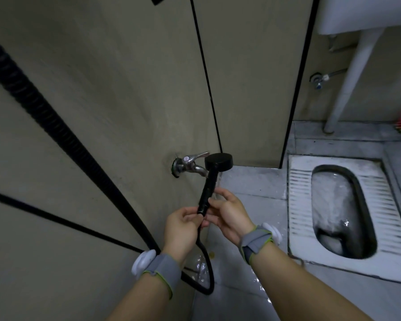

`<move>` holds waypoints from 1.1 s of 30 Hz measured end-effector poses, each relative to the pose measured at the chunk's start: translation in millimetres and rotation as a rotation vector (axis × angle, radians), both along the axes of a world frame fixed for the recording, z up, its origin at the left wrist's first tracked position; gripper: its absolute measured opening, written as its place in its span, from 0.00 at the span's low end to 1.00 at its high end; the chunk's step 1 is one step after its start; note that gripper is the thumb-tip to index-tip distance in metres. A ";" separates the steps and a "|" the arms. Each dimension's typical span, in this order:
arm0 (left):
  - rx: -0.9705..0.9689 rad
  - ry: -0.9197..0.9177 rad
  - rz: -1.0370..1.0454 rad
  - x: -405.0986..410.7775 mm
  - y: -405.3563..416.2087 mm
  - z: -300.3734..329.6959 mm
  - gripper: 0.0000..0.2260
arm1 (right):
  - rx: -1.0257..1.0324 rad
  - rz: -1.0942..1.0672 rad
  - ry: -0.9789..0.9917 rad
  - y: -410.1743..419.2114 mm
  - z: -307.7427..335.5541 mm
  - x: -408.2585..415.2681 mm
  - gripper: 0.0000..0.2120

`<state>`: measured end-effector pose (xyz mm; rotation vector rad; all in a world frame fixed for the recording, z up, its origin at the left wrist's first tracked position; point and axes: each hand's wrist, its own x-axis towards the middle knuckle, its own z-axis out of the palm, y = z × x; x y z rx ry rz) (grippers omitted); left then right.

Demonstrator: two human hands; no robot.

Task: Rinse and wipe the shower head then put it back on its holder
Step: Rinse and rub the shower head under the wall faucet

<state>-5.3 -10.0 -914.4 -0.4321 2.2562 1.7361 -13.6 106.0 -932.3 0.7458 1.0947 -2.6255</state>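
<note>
Both hands hold a black shower head (214, 179) up beside a wall tap (190, 164) in a tiled washroom.

L hand (183, 224) pinches the base of the handle where the black hose (204, 262) joins; R hand (229, 214) is close alongside, fingers curled round the lower handle just above. The round head tilts up and right, sitting just in front of the chrome tap's spout, w/ the lever above it. Hose loops down to the wet floor (241, 286), then runs up along the beige wall panel (102, 89) at left. Grey wristbands w/ white discs on both wrists. Squat toilet pan (340, 212) sits at right, water inside; white pipe (352, 77) runs down to the floor behind it.
</note>
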 end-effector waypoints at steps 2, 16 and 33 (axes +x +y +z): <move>-0.005 -0.002 0.000 3.1 -1.3 -0.4 0.09 | -0.001 0.002 -0.003 -1.4 -1.6 2.6 0.16; 0.025 0.003 0.016 28.5 -13.6 2.8 0.08 | -0.033 0.005 -0.010 -14.2 -2.6 27.8 0.15; 0.005 -0.005 0.023 29.4 -15.6 2.5 0.07 | -0.027 0.015 -0.030 -15.8 -1.5 27.3 0.13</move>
